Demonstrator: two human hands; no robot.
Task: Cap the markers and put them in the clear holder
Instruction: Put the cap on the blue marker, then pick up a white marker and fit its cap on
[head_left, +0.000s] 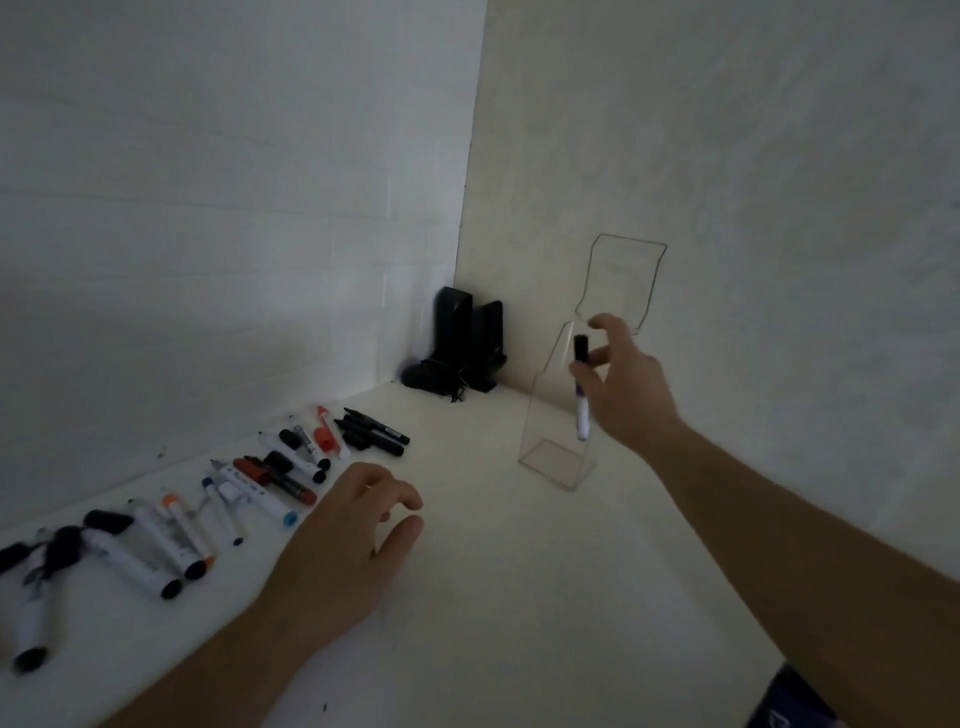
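**Capped marker held upright at the clear holder, loose markers lined along the wall**

Far left on the white tabletop (467, 597), a loose row of whiteboard markers (156, 545) lies along the foot of the white wall (208, 208). Most have white barrels with black caps; one shows an orange cap (170, 501), another a light blue end (289, 518), and a red-barrelled marker (283, 483) lies among them. Further along the row sits a white marker with a red cap (326, 437), and beside it a small cluster of all-black markers (375, 431). Whether each one is capped cannot be told in the dim light.

Just right of the row, the left hand (353, 540) hovers low over the table, palm down, fingers loosely spread and curled, closed on nothing.

In the corner behind stand two black upright speaker-like blocks (470, 338) with a tangle of dark cable at their base.

Right of these, the clear acrylic holder (558, 457) stands on the table against the cream right-hand wall (779, 156), its tall back panel rising above a small open pocket at the bottom.

The right hand (623, 384) is raised in front of the holder, thumb and fingers pinched around a slim white marker with a black cap (582, 395). The marker hangs nearly vertical, cap uppermost, its lower end above the holder's pocket. Whether it touches the acrylic cannot be told.
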